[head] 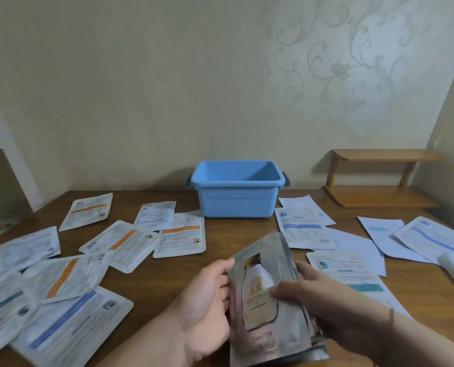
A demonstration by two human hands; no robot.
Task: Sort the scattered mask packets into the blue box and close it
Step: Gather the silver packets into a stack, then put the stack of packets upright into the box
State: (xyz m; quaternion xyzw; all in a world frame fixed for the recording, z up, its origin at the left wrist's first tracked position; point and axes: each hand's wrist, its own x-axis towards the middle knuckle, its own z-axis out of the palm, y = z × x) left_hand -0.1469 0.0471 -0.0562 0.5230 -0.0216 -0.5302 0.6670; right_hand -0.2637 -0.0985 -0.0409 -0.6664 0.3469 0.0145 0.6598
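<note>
Two hands hold one stack (269, 300) of silver mask packets, low and close to me. My left hand (207, 300) curls round the stack's left edge, thumb on top. My right hand (313, 292) grips the right edge, fingers bent over the front of the top packet. So both hands are closed on the stack.

The box (237, 192) is blue and sits at the far side of the table (220, 245), against the wall. It lies straight ahead of the stack, well apart from it. Its top is open and I see nothing inside it. I see no lid anywhere.

The stack's long side points away from me, toward the box, tipped a little to the left. The box's long side runs left to right, so I think the stack may need a turn to lie flat in it. Both hands look about as near to the box as each other.

Many white packets (125, 245) lie flat on the left, and more packets (302, 229) on the right. I think the job has only begun.
</note>
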